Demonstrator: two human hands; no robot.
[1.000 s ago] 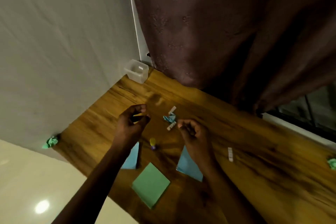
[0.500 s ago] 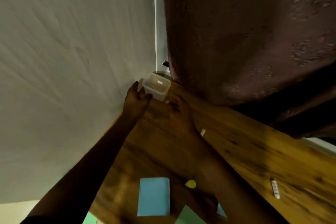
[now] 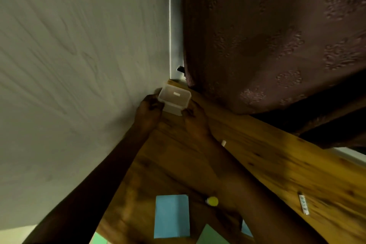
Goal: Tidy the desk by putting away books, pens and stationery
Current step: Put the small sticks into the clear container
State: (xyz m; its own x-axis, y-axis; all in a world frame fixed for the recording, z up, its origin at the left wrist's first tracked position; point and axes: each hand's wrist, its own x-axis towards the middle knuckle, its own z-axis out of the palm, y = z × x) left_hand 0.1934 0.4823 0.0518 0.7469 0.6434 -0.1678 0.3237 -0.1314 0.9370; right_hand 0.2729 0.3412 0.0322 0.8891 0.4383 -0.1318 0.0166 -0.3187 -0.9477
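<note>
Two bare forearms enter from bottom edge, long and slim, no sleeves, cuffs or gloves visible. No watch, bracelet or ring seen on wrists or fingers. Left hand (image 3: 149,112): knuckles and short fingers visible, nails indistinct in dim light. Right hand (image 3: 195,123): back of hand visible, fingers partly blurred, detail unclear.

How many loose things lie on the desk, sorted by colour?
Blue paper pads: 2
Green paper pads: 2
White small pieces: 3
Yellow-capped item: 1
Clear tub: 1
Total: 9
</note>
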